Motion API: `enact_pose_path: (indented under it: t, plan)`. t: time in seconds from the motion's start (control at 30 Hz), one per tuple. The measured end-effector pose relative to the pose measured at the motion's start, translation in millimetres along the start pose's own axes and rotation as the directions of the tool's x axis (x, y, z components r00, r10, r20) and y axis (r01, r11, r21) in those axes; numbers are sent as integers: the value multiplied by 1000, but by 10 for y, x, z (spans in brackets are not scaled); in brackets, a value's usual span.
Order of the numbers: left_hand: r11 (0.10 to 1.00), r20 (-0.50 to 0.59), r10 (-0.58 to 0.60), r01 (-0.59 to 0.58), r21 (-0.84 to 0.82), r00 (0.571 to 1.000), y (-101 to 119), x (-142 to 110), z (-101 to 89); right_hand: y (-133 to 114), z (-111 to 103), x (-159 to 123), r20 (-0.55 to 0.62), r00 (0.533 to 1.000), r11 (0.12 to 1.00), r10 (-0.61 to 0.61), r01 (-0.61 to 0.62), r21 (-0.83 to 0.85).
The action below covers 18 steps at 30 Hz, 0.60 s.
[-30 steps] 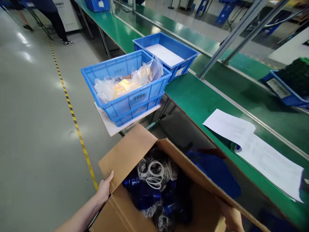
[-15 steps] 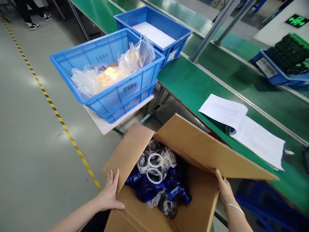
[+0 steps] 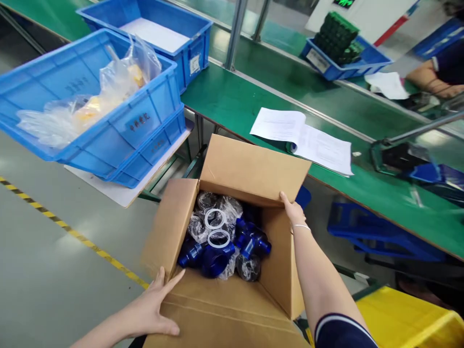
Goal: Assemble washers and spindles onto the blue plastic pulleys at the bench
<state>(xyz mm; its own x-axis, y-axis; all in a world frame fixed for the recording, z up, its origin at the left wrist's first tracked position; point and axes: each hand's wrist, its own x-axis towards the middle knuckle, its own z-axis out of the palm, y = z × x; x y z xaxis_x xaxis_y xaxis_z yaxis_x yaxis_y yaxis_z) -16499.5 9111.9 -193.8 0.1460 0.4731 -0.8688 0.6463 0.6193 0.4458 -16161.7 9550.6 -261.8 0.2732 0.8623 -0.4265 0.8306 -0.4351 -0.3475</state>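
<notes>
An open cardboard box (image 3: 232, 309) stands in front of me with its flaps up. Inside lie several dark blue plastic fittings (image 3: 250, 241), some wrapped in clear bags, and two white rings (image 3: 217, 228). My left hand (image 3: 155, 307) lies flat, fingers spread, on the box's near left corner. My right hand (image 3: 292, 211) grips the edge of the far flap (image 3: 253, 169), a thin bracelet on its wrist.
Two stacked blue crates (image 3: 119, 130) with clear bags of yellow parts sit on a board at left; another blue crate (image 3: 170, 34) holds white sheets. Papers (image 3: 300, 140) lie on the green bench (image 3: 232, 96). A yellow bin (image 3: 406, 319) is at lower right. Another person's arm (image 3: 431, 77) shows far right.
My view swung right and closer to the box. My right hand moved up along the far flap, which now stands more upright. My left hand slid to the near left corner.
</notes>
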Motion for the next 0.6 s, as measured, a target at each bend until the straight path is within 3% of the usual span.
enact_pose_path:
  t: [0.1, 0.2, 0.37, 0.53, 0.6]
  plan:
    - [994, 135, -27, 12, 106, 990, 91, -126, -49, -78, -52, -101, 19, 1000, 996, 5, -3, -87]
    - [985, 149, -62, 36, 170, 987, 140, -99, -8, -56, -50, -106, -1, 1000, 996, -2, 2, -90]
    - [973, 136, -114, 83, 216, 984, 215, -139, 237, 50, 56, -50, -17, 998, 998, -56, 56, 8]
    - [966, 172, 157, -188, 179, 972, 434, -337, 516, 148, 147, -41, -103, 987, 988, -121, 130, 80]
    - [958, 195, 163, -202, 203, 967, 509, -347, 650, 188, 158, -44, -118, 983, 984, -143, 154, 88]
